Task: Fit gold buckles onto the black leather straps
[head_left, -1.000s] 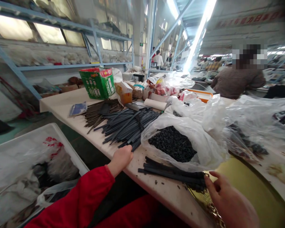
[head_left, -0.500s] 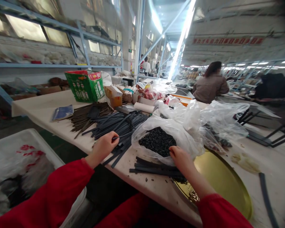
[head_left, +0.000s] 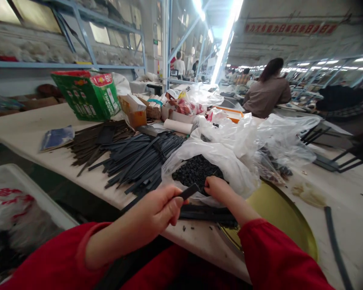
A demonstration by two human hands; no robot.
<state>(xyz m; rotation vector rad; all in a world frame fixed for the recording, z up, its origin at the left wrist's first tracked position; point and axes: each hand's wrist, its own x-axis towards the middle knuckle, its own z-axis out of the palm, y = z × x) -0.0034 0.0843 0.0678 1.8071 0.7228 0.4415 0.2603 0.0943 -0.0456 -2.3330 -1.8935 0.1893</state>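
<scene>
My left hand (head_left: 161, 209) is closed around a flat black strip (head_left: 190, 191), whose end sticks out past the thumb toward the bag. My right hand (head_left: 219, 189) has its fingers pinched together over the small black pieces (head_left: 193, 171); what is between the fingertips is hidden. Those pieces fill an open white plastic bag (head_left: 172, 161). Just in front of the bag lie thicker black strips (head_left: 199, 212), partly behind my left hand. A large pile of black strips (head_left: 139, 161) spreads out to the left of the bag.
A gold tray (head_left: 286, 217) lies right of the bag, partly under my right arm. A green carton (head_left: 84, 98), a blue booklet (head_left: 57, 137) and a white paper roll (head_left: 178, 126) are farther back. A white bin (head_left: 27, 189) stands left of the table. A person (head_left: 268, 90) sits beyond.
My left hand has moved right and nearer the bag, bringing a black strip with it. My right hand has shifted slightly left and up, over the black pieces. The view has turned a little.
</scene>
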